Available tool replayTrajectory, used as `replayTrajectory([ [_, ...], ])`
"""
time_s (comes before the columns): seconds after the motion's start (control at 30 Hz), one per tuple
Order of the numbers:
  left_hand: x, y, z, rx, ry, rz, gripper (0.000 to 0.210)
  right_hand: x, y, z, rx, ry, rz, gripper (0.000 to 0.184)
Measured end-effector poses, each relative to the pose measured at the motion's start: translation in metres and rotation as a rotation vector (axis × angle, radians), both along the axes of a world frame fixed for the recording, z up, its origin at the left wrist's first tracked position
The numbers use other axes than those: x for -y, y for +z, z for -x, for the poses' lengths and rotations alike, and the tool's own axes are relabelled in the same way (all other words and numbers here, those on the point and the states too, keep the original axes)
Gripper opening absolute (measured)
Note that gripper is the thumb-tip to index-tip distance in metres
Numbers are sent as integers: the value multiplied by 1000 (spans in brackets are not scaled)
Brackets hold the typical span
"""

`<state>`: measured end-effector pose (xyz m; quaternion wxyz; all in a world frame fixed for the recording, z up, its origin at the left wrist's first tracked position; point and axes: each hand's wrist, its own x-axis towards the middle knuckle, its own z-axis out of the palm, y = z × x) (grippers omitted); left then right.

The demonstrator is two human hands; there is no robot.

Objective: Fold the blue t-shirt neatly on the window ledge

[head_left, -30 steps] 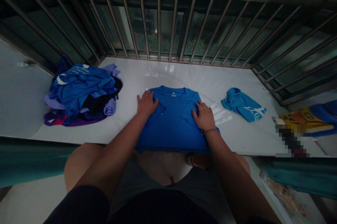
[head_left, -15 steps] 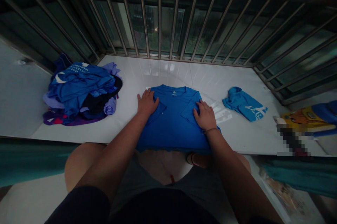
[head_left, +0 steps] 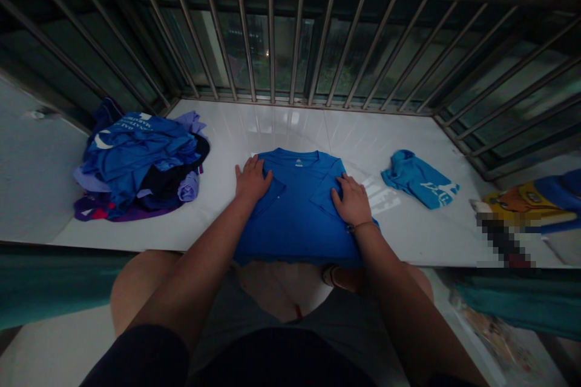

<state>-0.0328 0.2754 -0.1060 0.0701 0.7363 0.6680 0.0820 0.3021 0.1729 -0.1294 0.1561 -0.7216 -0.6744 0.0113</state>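
A blue T-shirt (head_left: 297, 211) lies spread on the white ledge in front of me, its neckline away from me and both sleeves folded inward over the body. Its lower edge reaches the ledge's front rim. My left hand (head_left: 253, 180) rests flat on the shirt's left edge by the shoulder, fingers spread. On the opposite edge, my right hand (head_left: 353, 200) lies with its fingers stretched out over the folded sleeve. A small white print shows below the collar. Neither hand grips the cloth; both press down on it.
A heap of blue, purple and black clothes (head_left: 140, 163) sits on the ledge (head_left: 290, 126) at left. A folded light-blue garment (head_left: 422, 178) lies at right, near a yellow and blue package (head_left: 521, 200) and a blurred-out item. Metal bars (head_left: 297, 42) close off the window behind.
The view has shifted very slightly. Both hands stay in the same places on the T-shirt, and nothing else has visibly moved.
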Motion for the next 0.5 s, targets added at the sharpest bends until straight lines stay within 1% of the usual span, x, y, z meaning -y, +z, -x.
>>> replayTrajectory([
  [0.27,0,1,0,-3,2,-1,66,1,3,2,4,-5,20,59],
  [0.5,0,-1,0,25,-5,-35,64,0,0,1,-24,-4,-12,58],
])
